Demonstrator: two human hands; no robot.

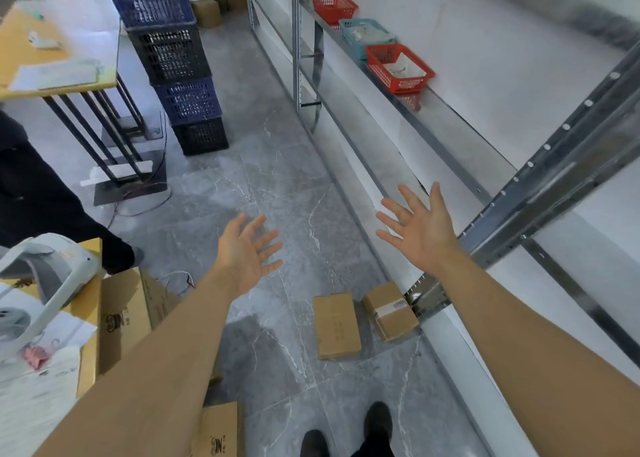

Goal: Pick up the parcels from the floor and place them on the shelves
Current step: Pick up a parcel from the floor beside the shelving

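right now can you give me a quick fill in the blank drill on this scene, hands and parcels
1. Both the left hand and the right hand are ____ and empty.
2. ____ cardboard parcels lie on the floor beside the shelving.
3. On the shelf, the teal basket sits between two ____ baskets.

Missing words: open; two; red

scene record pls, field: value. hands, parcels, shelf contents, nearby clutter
left hand: open, fingers spread, empty, raised over the floor
right hand: open, empty, beside the shelf upright
parcels on floor: flat brown cardboard box; smaller taped brown cardboard box to its right, against the shelf base
grey metal shelving: two red plastic baskets, one teal plastic basket between them
clutter: stacked blue and black plastic crates; yellow-topped table
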